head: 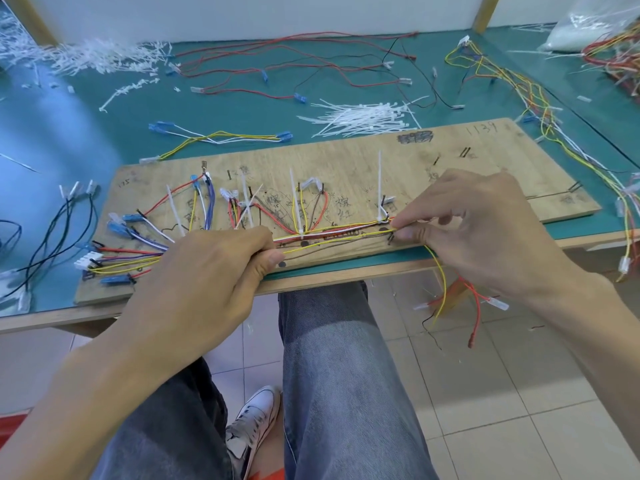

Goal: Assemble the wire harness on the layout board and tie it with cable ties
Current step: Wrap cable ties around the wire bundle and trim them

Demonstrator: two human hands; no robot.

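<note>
**A:** Entry one, the hands?

**B:** The left hand (214, 268) is gripping the wire harness (332, 233). Thumb and curled fingers are closing round the bundle at the near edge of the layout board (450, 157), left of its middle. The right hand (485, 230) is pinching a yellow wire (346, 240) between thumb and forefinger at the board's near edge, right of its middle, just beside a dark peg (390, 240).

**A:** Entry two, hazards?

**B:** By my judgement, the yellow wire is running apart from the main trunk. A hard pull could be dragging it off its peg or disturbing the branches at the board's left end. Tying now would risk leaving it outside the bundle.

**A:** Entry three, harness condition?

**B:** The trunk is lying along the board's near edge, with red, white, yellow and brown strands. White cable ties (380, 181) are standing up untrimmed over the board's middle. Blue connectors (119, 226) are fanning out at the board's left end. Loose ends (476, 299) are hanging below the board's near edge, on the right. Spare ties (363, 117) are lying beyond the board's far edge.
</note>
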